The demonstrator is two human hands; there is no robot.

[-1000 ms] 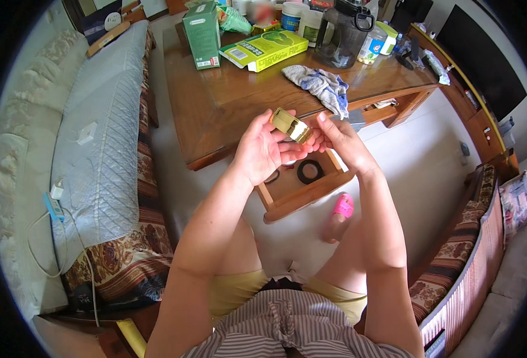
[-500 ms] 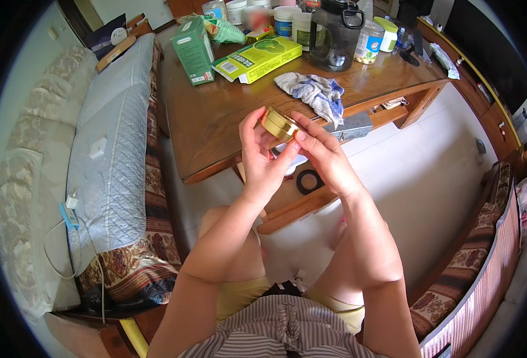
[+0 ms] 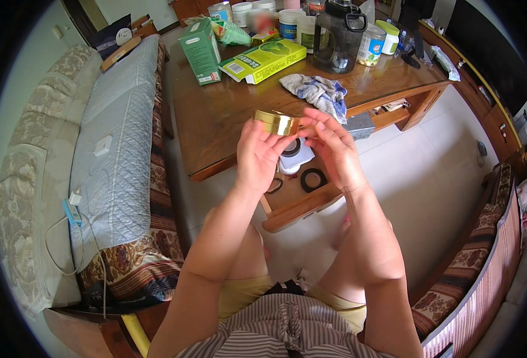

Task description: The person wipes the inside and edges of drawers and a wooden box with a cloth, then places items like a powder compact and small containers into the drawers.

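Note:
Above the near edge of the wooden table, a shiny gold round tin [image 3: 277, 123] is held up, tilted so its curved side faces me. My left hand [image 3: 257, 156] is closed around its left and lower side, with the fingers underneath. At its right edge, my right hand [image 3: 335, 152] has its fingertips against the tin, thumb and fingers bent. Below the hands is a pulled-out wooden drawer [image 3: 299, 213]. In it lie a black ring-shaped roll [image 3: 313, 179] and a white item [image 3: 297, 160] with a dark round part.
On the wooden table [image 3: 215, 131] stand a green box [image 3: 202, 52], a yellow-green box [image 3: 266, 61], a dark jug [image 3: 337, 45] and several tubs. A crumpled cloth [image 3: 317, 92] lies near the edge. A quilted sofa [image 3: 111, 179] runs along the left; another seat [image 3: 460, 268] is right.
The gold tin has turned more level, its side now facing me. My right hand has shifted right and loosened to its edge; more of the drawer's contents shows below.

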